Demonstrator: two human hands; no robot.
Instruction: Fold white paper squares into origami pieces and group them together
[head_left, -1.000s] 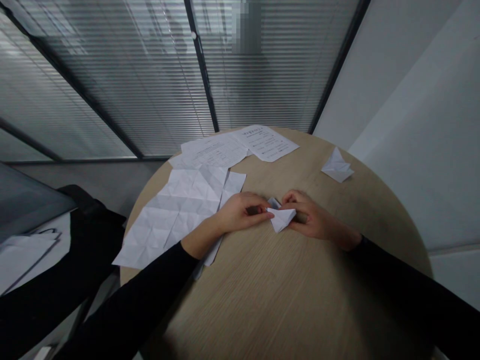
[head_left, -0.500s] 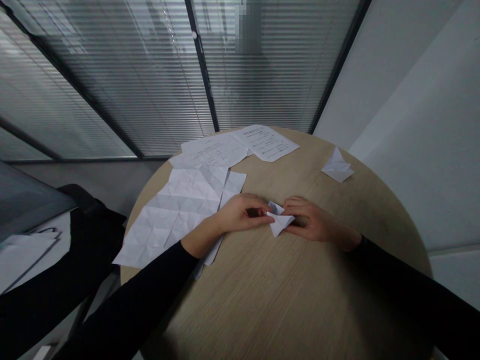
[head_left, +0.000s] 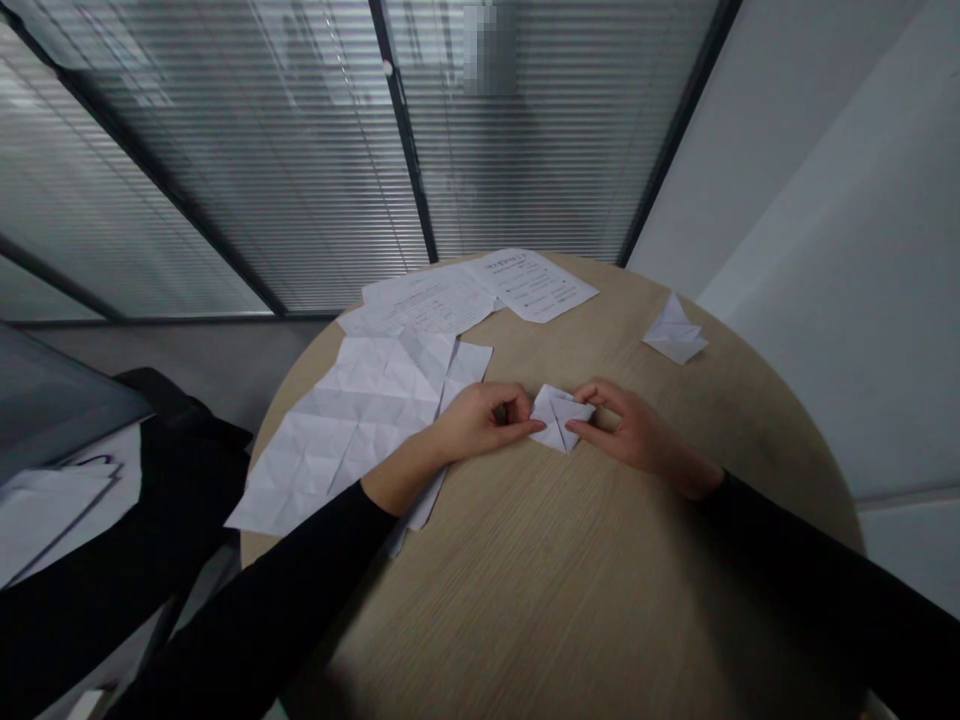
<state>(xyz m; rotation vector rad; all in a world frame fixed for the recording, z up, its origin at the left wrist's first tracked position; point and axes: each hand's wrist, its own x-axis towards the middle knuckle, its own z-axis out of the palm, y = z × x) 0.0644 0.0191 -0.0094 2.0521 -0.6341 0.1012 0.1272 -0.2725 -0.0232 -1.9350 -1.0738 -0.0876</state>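
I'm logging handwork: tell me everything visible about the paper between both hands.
The folded paper looks white and roughly four-sided, with layered flaps and visible creases. It's above the table; whether they touch is unclear. The left hand pinches its left corner; the right hand holds its right side, thumb on its face.

On my remote view I log matt white paper for the folded piece (head_left: 556, 408), crease-roughened paper for the spread sheet (head_left: 352, 405), smooth wood-grain on the round tabletop (head_left: 540, 580), matt black cloth sleeves (head_left: 300, 575).
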